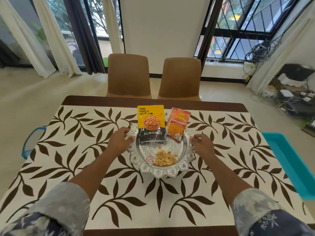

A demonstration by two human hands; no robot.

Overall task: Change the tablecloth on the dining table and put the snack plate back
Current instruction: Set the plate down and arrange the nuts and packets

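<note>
Now both hands flank the plate [186, 151] at frame centre on the cloth [68, 167]: left hand [120, 141] fingers curled on left rim, right hand [203, 147] at right rim, grip unclear.

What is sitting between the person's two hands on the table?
In the head view, the silver snack plate lies between the left hand and right hand, carrying an almonds packet, a Garlic Bhujia packet and loose snacks.

A snack plate [186, 155] sits mid-tablecloth [76, 167], two packets [151, 123] at its 12 o'clock, loose nuts [165, 159] at 6. Hands at 9 [119, 142] and 3 [203, 147] apparently touch its rim. Two chairs [128, 75] stand beyond.
</note>
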